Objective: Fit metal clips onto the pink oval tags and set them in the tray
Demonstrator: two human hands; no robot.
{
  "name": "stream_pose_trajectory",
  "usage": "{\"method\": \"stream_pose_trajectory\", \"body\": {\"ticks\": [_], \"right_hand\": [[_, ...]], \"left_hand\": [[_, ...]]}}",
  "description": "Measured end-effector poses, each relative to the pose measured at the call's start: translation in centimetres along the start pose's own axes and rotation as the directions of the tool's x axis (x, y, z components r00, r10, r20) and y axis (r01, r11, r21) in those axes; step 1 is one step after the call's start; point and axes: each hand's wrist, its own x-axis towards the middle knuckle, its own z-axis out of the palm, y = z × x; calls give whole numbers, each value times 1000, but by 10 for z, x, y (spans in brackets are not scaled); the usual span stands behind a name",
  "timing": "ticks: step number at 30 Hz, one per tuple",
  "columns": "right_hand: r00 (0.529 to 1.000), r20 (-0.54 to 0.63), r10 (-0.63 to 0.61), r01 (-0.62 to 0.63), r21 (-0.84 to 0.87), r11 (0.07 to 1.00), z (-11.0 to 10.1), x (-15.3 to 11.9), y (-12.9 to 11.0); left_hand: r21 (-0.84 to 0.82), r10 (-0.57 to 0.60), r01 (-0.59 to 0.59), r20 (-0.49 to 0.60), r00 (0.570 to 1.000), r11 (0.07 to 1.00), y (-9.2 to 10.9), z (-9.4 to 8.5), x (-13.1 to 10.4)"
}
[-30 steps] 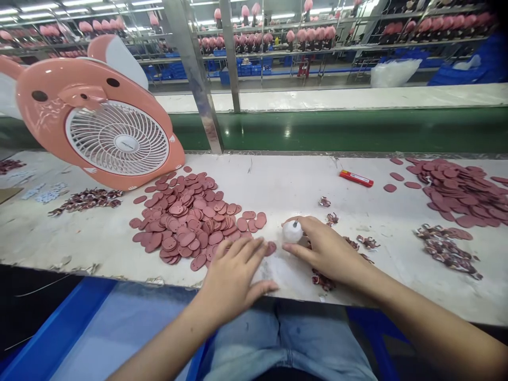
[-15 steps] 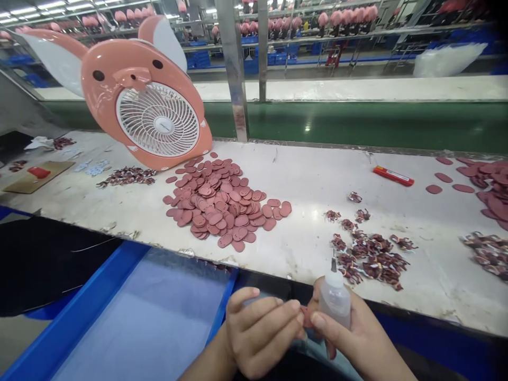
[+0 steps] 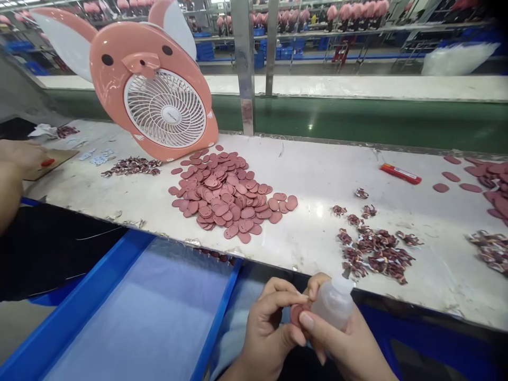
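My left hand [image 3: 265, 330] is closed, its fingertips and thumb pinching a dark red oval piece [image 3: 296, 314] close to my lap. My right hand [image 3: 349, 341] wraps round a translucent squeeze bottle [image 3: 334, 302] with a white cap and a thin dark nozzle. The bottle leans to the right, and my right thumb also presses against the oval piece. Beyond the hands, a pile of like oval pieces [image 3: 222, 198], some with small holes, lies on the white bench. Small brown-red knotted bits [image 3: 383, 251] are heaped to the right.
A pink animal-shaped fan [image 3: 154, 47] stands behind the pile. Farther right lie a red cutter-like tool [image 3: 400, 173] and more red ovals [image 3: 496, 177]. A co-worker's hand [image 3: 24, 156] is over a board at the left. A blue-framed surface [image 3: 130, 312] sits below the bench edge.
My left fingers have curled from nearly straight into a pinch on the oval piece. The bottle has tipped rightward. A co-worker's hand has come in at the left. The view has shifted slightly.
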Motion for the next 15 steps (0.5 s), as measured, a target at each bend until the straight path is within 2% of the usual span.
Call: {"method": "stream_pose_trajectory", "body": {"ticks": [3, 5, 7, 9, 11, 13, 15], "right_hand": [[1000, 15, 15, -15, 2, 1000, -6, 2, -1], [1000, 5, 21, -21, -9, 1000, -18, -1, -4], [999, -24, -44, 39, -167, 985, -35, -8, -8], [983, -9, -182, 159, -446, 881, -52, -17, -13], [952, 14, -305, 237, -664, 709, -65, -26, -16], [920, -47, -389, 236, -726, 646, -74, -34, -17], [890, -121, -440, 229, -717, 659, -83, -42, -13]], "left_hand": [[-55, -38, 36, -32, 999, 998, 3, -3, 1], [-123, -101, 92, -71, 992, 988, 7, -6, 1], [-235, -215, 183, -118, 969, 955, 14, -7, 3], [-349, -331, 258, -169, 928, 901, 23, -6, 6], [-413, -397, 282, -225, 890, 866, 34, -2, 10], [-440, -434, 295, -258, 863, 848, 41, 3, 13], [-449, -456, 314, -253, 853, 836, 44, 7, 15]]}}
